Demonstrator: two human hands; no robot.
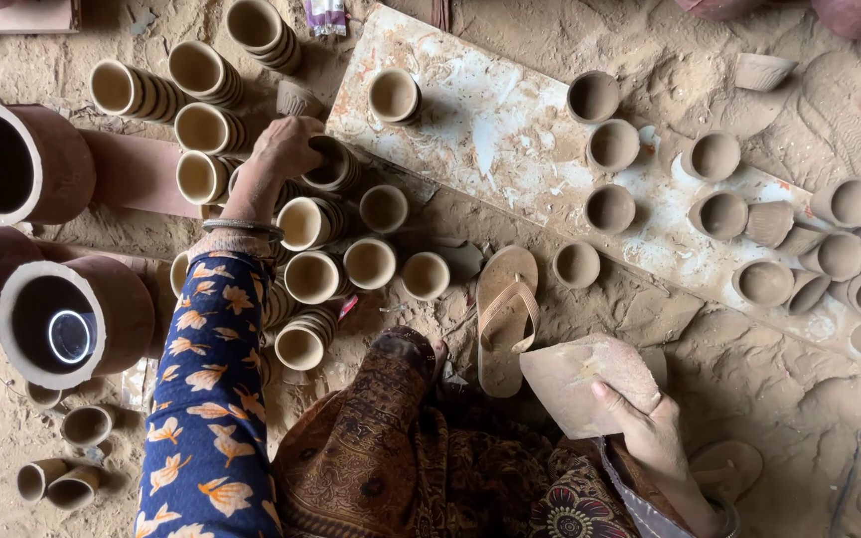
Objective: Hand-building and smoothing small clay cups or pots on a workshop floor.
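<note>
Reaching left hand (286, 149) clamps a stacked clay cup (329, 164); right hand (650, 428) grips a brown slab (585, 384).

On our left arm we wear a deep blue sleeve (201, 399) printed with orange and cream flowers, and thin metal bangles (242, 229) circle the wrist just past its cuff. A brown patterned cloth (371, 448) with fine dark motifs drapes over our lap, edged lower down with larger floral medallions. At our right wrist we see a dark cuff (640, 498) with a pale trim.
</note>
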